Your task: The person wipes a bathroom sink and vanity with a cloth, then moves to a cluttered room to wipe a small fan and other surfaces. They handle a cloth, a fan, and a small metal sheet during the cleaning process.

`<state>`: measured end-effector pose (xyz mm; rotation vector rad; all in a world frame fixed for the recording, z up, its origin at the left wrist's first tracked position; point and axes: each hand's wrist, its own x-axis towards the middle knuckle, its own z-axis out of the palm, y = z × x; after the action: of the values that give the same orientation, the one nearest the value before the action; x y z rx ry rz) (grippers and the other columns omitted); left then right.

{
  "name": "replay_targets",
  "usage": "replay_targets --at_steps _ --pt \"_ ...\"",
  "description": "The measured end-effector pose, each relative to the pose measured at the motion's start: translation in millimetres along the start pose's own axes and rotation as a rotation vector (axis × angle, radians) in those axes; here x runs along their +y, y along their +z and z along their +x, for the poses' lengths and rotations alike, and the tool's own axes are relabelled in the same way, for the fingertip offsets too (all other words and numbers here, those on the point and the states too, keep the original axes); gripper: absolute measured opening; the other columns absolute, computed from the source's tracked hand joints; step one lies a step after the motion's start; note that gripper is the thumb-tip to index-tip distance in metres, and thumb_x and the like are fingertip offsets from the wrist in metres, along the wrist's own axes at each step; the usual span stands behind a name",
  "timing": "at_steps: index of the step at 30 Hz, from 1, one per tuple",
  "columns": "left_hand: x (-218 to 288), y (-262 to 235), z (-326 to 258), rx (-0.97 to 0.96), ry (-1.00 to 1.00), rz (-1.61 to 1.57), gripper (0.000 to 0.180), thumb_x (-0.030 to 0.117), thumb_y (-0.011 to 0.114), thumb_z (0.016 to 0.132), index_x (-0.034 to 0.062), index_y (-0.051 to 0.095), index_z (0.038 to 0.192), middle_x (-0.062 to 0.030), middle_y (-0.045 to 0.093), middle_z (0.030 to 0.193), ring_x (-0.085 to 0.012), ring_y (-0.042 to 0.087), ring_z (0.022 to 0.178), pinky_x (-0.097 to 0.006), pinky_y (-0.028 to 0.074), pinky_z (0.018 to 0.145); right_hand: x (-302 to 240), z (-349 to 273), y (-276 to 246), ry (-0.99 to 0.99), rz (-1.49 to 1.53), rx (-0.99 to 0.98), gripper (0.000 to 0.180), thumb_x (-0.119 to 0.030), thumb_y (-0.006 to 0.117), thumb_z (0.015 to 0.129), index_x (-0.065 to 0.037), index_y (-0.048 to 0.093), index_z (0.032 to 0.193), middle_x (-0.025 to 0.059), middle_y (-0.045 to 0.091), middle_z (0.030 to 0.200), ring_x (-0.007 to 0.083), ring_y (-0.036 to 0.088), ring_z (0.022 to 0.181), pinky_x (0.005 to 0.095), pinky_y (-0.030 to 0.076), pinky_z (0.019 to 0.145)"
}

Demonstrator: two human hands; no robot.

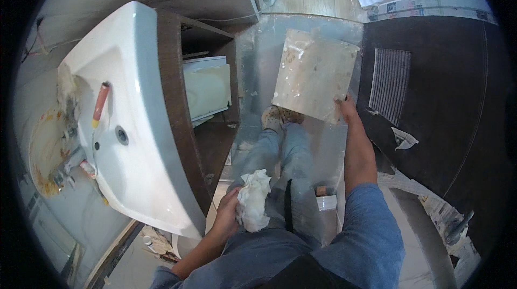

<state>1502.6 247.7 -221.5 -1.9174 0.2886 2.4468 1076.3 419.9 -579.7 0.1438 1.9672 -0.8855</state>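
Note:
My left hand (228,211) is closed around a crumpled white cloth (253,201), held low in front of my body. My right hand (347,108) grips the near right corner of a flat rectangular board (318,73). The board is beige, with pale spots and brownish stains over its upper face. It is out in front of me, slightly tilted in the view, beyond my feet (272,119) and partly over one shoe. Most of my right fingers are hidden beneath the board.
On the left is a white washbasin (145,143) with a red-handled tool (100,103) in it. Below it, an open brown cabinet (221,141) holds pale panels (207,90). A dark brown door (447,106) with a louvred vent (390,84) stands at the right. A small box (326,203) lies near my leg.

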Motion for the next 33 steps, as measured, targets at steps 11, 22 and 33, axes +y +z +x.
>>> replay_targets --at_steps 11,22,33 --pt "-29 25 43 0.058 0.01 -0.167 0.033 0.016 0.047 0.103 0.0022 0.055 0.131 -0.0103 0.064 0.123 -0.0221 0.064 0.111 -0.037 0.051 0.098 -112 75 -18 -0.726 -0.759 0.51 0.068 -0.019 0.073 0.08 -0.008 0.049 0.142 0.0272 0.051 0.137 0.0398 0.044 0.134 0.0446 0.035 0.113" --pt "-102 -33 103 0.224 -0.159 -0.269 0.038 0.02 0.05 0.099 0.0021 0.055 0.133 -0.0129 0.065 0.12 -0.0247 0.066 0.107 -0.039 0.054 0.095 -198 132 90 -0.49 -1.27 0.121 0.103 -0.056 0.083 0.066 -0.015 0.038 0.149 0.0238 0.041 0.15 0.0437 0.029 0.144 0.0529 0.017 0.123" --pt "-49 -42 137 0.057 0.175 -0.315 0.04 0.026 0.055 0.096 0.0028 0.059 0.128 -0.0087 0.065 0.118 -0.0223 0.065 0.106 -0.036 0.052 0.094 -118 113 79 -0.502 -1.561 -0.094 0.098 -0.059 0.076 0.076 -0.006 0.036 0.149 0.0223 0.049 0.143 0.0421 0.041 0.136 0.0572 0.022 0.118"
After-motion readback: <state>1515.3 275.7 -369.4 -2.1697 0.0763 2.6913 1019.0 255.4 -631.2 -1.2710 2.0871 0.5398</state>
